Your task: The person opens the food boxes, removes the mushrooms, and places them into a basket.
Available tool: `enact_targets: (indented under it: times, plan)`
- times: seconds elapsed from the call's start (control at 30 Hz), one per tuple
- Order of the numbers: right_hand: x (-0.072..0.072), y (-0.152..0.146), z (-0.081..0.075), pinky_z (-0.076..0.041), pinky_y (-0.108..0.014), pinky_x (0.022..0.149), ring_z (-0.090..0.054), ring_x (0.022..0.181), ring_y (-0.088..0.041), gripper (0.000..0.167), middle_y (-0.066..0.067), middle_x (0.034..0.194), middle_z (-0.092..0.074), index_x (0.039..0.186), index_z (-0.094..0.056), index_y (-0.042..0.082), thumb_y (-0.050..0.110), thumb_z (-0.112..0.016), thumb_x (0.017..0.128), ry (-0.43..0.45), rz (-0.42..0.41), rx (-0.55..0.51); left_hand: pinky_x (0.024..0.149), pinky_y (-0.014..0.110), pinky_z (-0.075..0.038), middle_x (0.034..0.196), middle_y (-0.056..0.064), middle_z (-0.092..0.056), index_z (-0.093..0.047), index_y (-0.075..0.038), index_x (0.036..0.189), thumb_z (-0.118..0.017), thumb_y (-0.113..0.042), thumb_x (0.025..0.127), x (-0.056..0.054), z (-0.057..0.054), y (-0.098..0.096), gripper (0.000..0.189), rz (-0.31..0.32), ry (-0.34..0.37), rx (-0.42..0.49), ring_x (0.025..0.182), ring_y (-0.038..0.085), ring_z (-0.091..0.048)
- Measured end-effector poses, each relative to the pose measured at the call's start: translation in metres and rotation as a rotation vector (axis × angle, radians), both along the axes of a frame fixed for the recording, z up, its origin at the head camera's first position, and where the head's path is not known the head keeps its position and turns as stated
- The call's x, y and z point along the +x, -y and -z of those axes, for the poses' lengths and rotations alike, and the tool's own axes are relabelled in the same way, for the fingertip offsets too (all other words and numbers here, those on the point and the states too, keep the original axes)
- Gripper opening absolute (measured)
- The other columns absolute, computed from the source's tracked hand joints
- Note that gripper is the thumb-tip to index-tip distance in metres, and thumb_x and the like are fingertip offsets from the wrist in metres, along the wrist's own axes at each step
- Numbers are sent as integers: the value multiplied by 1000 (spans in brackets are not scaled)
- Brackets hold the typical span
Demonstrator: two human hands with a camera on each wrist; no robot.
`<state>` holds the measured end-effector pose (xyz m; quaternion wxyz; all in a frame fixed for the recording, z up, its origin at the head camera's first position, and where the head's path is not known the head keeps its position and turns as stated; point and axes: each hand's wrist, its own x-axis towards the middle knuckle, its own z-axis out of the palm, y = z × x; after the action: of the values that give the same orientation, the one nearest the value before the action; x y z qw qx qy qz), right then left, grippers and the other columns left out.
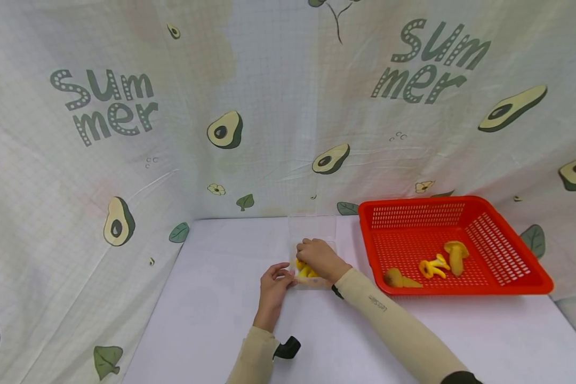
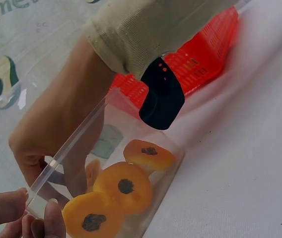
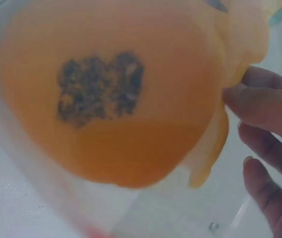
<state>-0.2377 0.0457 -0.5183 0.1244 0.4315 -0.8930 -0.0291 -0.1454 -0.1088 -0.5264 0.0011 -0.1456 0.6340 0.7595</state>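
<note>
A clear plastic box (image 1: 312,286) with its lid raised at the back stands on the table. My left hand (image 1: 271,290) pinches the box's rim at the near left corner. From the right, my right hand (image 1: 322,260) reaches down into the box. Its fingertips (image 3: 235,101) pinch the edge of a yellow toy mushroom (image 3: 208,163). Several yellow-orange mushroom pieces (image 2: 123,186) with dark patches on round ends lie against the near wall in the left wrist view. My right hand partly hides the box's contents from above.
To the right stands a red plastic basket (image 1: 533,266). It holds a yellow branching mushroom (image 1: 433,266) and two brown ones, one upright-looking (image 1: 456,256) and one near the front wall (image 1: 399,278). A printed cloth (image 1: 278,106) hangs behind the white table (image 1: 211,298).
</note>
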Motion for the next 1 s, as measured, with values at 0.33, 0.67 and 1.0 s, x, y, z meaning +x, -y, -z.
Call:
enact_targets:
  times: [0.33,0.67,1.0]
  plan:
    - [5,-15,-8,-60,-27,86,-62,95,-18,23,1,105,-73,102,-81,14,13,-92,82,-72,-38,-201,71,23,-64,94,5,-59,-58,15,131,-71,6,97,-2,2,0,38,-3,21,-7,77,12,-59]
    - [8,-24,-9,-62,-30,87,-67,99,-19,28,1,108,-75,102,-79,11,10,-94,79,-180,-56,-441,73,24,-65,95,5,-59,-58,14,132,-69,7,98,-4,4,0,36,3,25,-8,78,12,-59]
    - [23,-35,-20,-63,-32,84,-68,101,-20,28,-1,109,-76,105,-80,10,2,-91,80,-219,-9,-552,74,25,-65,97,7,-59,-58,14,132,-70,6,98,-3,5,0,37,-3,31,-16,82,13,-58]
